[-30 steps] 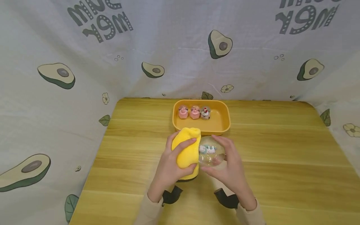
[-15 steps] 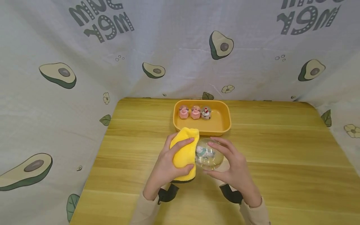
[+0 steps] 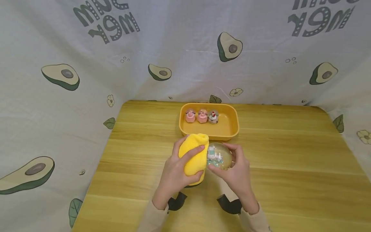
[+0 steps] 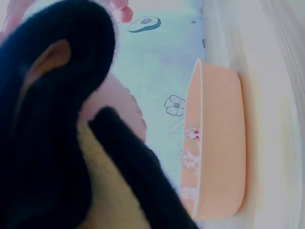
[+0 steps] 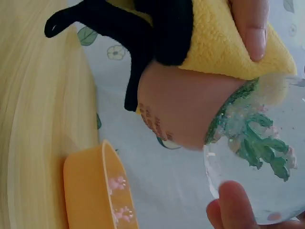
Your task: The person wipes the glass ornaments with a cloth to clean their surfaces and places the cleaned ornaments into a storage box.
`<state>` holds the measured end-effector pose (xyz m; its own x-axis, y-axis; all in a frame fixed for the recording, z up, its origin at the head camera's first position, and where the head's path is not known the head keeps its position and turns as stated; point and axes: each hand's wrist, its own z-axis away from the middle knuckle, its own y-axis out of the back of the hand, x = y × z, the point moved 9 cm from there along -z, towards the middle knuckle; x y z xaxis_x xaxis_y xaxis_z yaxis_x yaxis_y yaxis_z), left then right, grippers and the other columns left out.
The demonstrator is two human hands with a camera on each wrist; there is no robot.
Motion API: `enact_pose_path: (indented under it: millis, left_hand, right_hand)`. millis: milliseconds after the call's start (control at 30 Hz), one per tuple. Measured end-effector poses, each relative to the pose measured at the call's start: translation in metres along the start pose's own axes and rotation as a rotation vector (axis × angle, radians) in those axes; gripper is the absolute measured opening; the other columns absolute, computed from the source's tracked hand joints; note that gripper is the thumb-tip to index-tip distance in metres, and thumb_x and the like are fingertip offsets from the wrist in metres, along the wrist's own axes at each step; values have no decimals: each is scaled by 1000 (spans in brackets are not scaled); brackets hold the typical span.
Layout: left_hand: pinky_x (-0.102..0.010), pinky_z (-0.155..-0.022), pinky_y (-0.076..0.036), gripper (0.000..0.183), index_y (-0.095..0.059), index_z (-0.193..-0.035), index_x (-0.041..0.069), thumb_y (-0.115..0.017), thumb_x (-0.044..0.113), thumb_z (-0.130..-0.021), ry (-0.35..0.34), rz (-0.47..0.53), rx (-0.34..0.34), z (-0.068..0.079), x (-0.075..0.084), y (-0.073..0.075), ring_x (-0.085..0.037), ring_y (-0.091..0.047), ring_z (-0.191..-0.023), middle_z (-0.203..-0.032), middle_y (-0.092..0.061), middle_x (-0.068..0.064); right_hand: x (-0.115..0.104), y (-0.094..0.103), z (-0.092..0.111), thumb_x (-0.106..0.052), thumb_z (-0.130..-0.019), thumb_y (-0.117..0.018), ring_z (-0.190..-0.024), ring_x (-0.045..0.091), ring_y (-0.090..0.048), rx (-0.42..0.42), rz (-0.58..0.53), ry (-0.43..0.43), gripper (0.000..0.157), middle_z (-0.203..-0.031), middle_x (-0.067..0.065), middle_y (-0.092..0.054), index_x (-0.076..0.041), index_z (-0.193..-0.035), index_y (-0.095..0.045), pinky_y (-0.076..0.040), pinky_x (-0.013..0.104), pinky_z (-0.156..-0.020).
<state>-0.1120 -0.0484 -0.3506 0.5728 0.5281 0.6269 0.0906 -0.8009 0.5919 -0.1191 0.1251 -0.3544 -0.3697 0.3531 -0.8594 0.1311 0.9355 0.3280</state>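
Observation:
A snow globe (image 3: 219, 156) is held on its side between both hands, over the table in front of the tray. My left hand (image 3: 175, 169) grips a yellow cloth (image 3: 193, 162) with black edging against the globe's base. In the right wrist view the pinkish-brown base (image 5: 186, 102) with small lettering shows below the cloth, and green and white figures (image 5: 264, 143) sit inside the glass. My right hand (image 3: 239, 170) holds the clear dome, thumb and fingers round its sides. Black edging (image 4: 52, 124) hides much of the left wrist view.
Just beyond the hands stands a yellow-orange tray (image 3: 227, 125) with 3 miniature globes (image 3: 202, 116) along its left part. The wooden table (image 3: 290, 154) meets a white avocado-print curtain (image 3: 188, 64) at the back and sides.
The figures inside the globe have turned. My right fingers lifted and shifted over the dome, then settled round its side again; both hands moved slightly left, then back right, with cloth and globe.

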Motion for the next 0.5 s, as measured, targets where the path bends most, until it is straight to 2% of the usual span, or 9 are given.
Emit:
enact_pose_path:
  millis: [100, 200, 267, 333, 433, 500]
  left_hand:
    - [-31, -68, -49, 68, -55, -131, 31, -81, 22, -69, 58, 65, -10, 2, -10, -1, -24, -53, -101, -142, -34, -8]
    - [-34, -70, -49, 67, -55, -131, 32, -81, 20, -70, 138, 173, -32, 4, -22, -1, -23, -51, -101, -141, -34, -4]
    - [-34, -69, -48, 67, -55, -132, 32, -81, 20, -71, 168, 223, -45, 5, -26, -1, -22, -51, -100, -140, -34, -3]
    - [-33, -67, -49, 67, -55, -132, 32, -81, 20, -71, 164, 230, -58, 5, -25, -2, -21, -52, -95, -139, -35, -3]
    - [-30, -65, -49, 68, -55, -132, 32, -80, 21, -70, 123, 181, -65, 3, -17, -4, -20, -54, -90, -138, -36, -4]
    - [-29, -64, -49, 68, -55, -133, 32, -80, 24, -70, 92, 131, -68, 2, -11, -7, -20, -54, -88, -137, -37, -5]
  right_hand:
    - [1, -6, 0, 0, -58, -88, -93, 19, -58, -112, 28, 2, 89, -120, 16, -55, -3, -134, -42, -53, 24, -65]
    - [-3, -13, 2, 0, -59, -89, -96, 18, -55, -247, 15, 93, 98, -125, 13, -51, -10, -142, -39, -53, 29, -61]
    - [-2, -13, 3, -2, -57, -90, -96, 14, -53, -292, 12, 161, 97, -127, 11, -52, -10, -141, -43, -53, 29, -59]
    - [-2, -11, 3, -10, -56, -92, -93, 12, -53, -281, 37, 216, 92, -122, 11, -56, -9, -137, -47, -52, 28, -58]
    - [2, -6, 3, -24, -54, -94, -97, 11, -54, -233, 67, 256, 91, -123, 13, -56, -5, -132, -50, -50, 26, -65]
    - [4, -3, 2, -22, -53, -94, -97, 11, -55, -196, 41, 256, 91, -120, 16, -56, 0, -129, -49, -50, 24, -68]
